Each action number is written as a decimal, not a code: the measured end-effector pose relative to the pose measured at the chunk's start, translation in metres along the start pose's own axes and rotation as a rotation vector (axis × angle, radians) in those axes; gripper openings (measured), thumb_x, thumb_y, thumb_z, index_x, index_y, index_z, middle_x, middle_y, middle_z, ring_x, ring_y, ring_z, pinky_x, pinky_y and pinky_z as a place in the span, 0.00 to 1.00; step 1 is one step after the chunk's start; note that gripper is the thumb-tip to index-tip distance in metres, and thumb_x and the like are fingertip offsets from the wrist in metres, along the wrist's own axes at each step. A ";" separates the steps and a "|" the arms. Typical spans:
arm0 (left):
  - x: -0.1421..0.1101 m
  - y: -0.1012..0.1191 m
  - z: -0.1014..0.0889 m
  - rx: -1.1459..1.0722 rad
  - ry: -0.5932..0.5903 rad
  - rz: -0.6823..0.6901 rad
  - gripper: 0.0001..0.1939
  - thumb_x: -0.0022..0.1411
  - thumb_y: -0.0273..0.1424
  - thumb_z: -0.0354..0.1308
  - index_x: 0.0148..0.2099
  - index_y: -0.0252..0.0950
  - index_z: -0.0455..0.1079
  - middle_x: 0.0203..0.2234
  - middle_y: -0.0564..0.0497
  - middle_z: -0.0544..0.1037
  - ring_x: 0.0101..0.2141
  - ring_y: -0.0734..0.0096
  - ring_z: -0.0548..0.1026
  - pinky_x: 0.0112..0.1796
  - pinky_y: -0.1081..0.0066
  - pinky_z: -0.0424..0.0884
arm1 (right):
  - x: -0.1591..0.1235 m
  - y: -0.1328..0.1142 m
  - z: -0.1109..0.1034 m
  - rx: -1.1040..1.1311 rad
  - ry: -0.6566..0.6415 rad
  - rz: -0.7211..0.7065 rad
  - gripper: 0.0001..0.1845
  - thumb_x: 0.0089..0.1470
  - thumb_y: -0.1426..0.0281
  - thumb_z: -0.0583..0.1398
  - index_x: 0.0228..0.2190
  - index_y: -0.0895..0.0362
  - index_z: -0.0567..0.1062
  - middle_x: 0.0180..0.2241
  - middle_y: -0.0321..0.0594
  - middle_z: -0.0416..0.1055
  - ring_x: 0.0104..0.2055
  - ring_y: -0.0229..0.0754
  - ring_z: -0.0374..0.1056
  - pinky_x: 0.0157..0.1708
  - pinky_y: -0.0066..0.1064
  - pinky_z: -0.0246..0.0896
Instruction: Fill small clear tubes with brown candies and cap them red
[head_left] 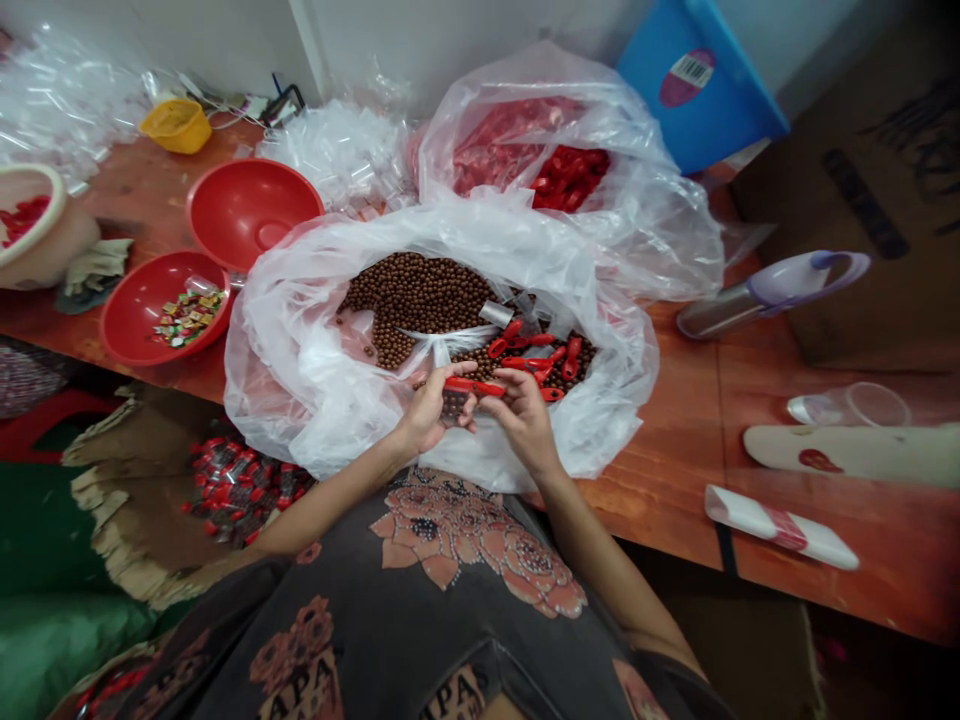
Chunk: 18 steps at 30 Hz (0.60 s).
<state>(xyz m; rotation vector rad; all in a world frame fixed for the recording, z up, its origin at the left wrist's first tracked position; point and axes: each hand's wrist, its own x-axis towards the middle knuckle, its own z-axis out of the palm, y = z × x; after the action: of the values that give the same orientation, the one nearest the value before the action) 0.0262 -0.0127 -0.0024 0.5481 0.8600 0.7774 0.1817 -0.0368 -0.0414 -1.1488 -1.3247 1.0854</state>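
A big clear plastic bag (300,330) lies open on the wooden table (675,430), full of small brown balls (420,290). Several red plastic spoons (536,355) lie on the balls at the bag's right. My left hand (431,410) and my right hand (525,410) meet over the bag's near edge. Both are closed on one long red plastic piece (474,386), held level between them, with a small clear packet of brown balls (452,401) under it.
A second clear bag with red pieces (562,175) stands behind. Two red bowls (251,205) (135,310) sit at the left, one holding wrapped sweets. A yellow cup (178,125), a purple scoop (795,280), a white sealer bar (780,525) and a floor box of red packets (236,485) surround.
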 end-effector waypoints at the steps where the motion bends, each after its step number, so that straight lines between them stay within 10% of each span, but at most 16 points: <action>1: 0.000 -0.001 0.000 0.010 -0.006 0.000 0.25 0.67 0.41 0.44 0.62 0.36 0.61 0.16 0.56 0.68 0.16 0.76 0.64 0.23 0.73 0.67 | 0.000 0.001 -0.002 0.080 0.059 0.095 0.18 0.56 0.60 0.62 0.46 0.51 0.68 0.35 0.38 0.76 0.35 0.41 0.74 0.36 0.36 0.72; 11: 0.000 -0.006 0.006 0.094 0.007 -0.069 0.29 0.69 0.50 0.41 0.60 0.35 0.62 0.15 0.56 0.67 0.14 0.75 0.63 0.18 0.74 0.65 | -0.006 -0.020 0.010 0.146 0.254 0.148 0.14 0.56 0.65 0.61 0.45 0.51 0.69 0.39 0.38 0.76 0.38 0.40 0.74 0.38 0.34 0.71; 18: 0.005 -0.014 0.005 0.110 0.034 -0.065 0.37 0.63 0.61 0.37 0.45 0.35 0.71 0.17 0.53 0.68 0.15 0.76 0.65 0.18 0.75 0.62 | -0.009 -0.024 0.011 -0.327 -0.064 -0.093 0.23 0.57 0.57 0.62 0.52 0.50 0.70 0.49 0.43 0.74 0.50 0.50 0.70 0.51 0.49 0.66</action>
<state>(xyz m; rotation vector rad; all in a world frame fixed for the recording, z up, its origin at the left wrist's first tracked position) 0.0371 -0.0177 -0.0115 0.6024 0.9513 0.6851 0.1698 -0.0491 -0.0194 -1.2830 -1.6318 0.8639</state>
